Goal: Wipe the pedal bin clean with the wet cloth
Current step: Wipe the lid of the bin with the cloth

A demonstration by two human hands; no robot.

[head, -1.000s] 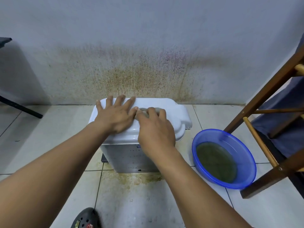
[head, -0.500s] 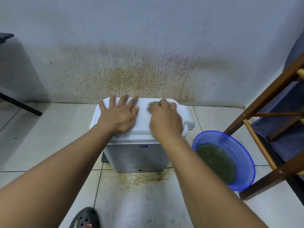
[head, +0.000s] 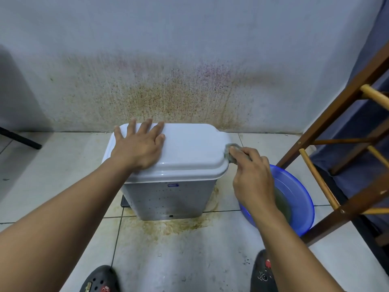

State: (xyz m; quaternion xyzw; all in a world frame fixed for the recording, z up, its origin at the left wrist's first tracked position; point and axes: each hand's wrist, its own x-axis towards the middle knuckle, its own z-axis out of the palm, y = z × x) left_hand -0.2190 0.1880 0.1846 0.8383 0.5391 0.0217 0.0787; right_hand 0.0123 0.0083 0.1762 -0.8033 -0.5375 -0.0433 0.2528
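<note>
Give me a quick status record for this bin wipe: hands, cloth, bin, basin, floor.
left hand: flat on closed lid of white plastic pedal bin, fingers spread
right hand: grips crumpled grey wet cloth
cloth: pressed on lid's right edge
basin: round blue plastic basin, murky water, on floor right of bin
floor: yellowish stains around bin's base
</note>
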